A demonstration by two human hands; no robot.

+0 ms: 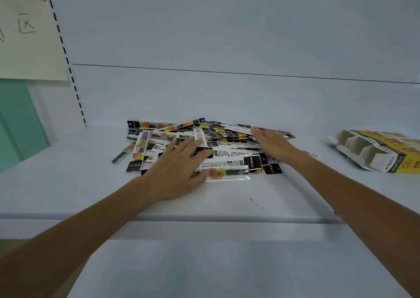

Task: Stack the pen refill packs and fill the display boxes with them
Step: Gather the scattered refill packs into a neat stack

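A loose heap of pen refill packs (229,136), long clear sleeves with black, white and yellow print, lies on the white shelf (227,197). My left hand (177,172) rests flat on the heap's near left part, fingers spread and straight. My right hand (271,142) lies on the heap's right side, fingers stretched toward the back. A yellow display box (381,152) lies on its side at the far right, its grey cardboard compartments showing with no packs in them.
The shelf's back panel (227,36) rises behind the heap. A slotted upright (68,63) and a paper sign (25,29) stand at the left. One stray pack (121,154) lies just left of the heap. The shelf's front edge (227,218) runs below my hands.
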